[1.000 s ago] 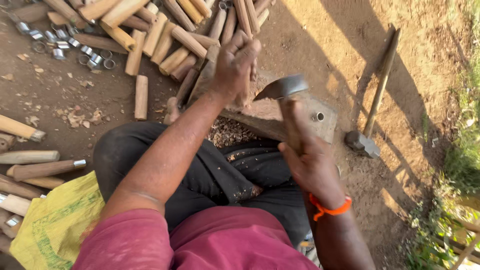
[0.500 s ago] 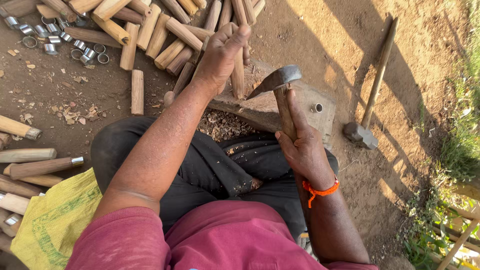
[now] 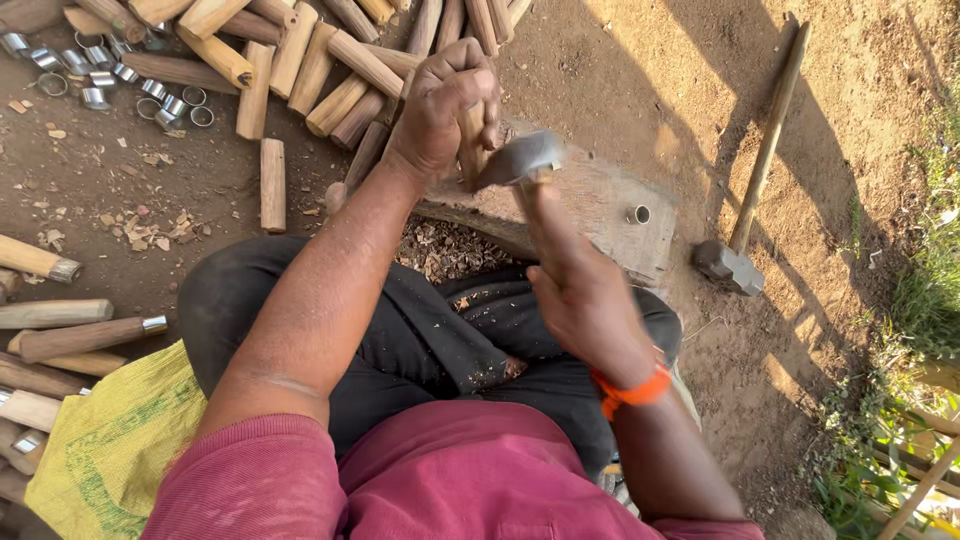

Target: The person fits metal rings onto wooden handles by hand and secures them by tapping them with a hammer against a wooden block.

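Head view: hands (image 3: pixel 445 105) on wooden peg (image 3: pixel 470 135) and adze (image 3: pixel 520 160).

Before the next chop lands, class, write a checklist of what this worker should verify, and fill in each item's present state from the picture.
1. Left hand grips the wooden peg firmly: ok.
2. Peg stands upright on the wooden block: cannot tell, the hand hides its base.
3. Right hand holds the hatchet handle securely: ok.
4. Fingers clear of the blade: not ok, blade is right beside them.
5. Metal ring on the block clear of the peg: ok.
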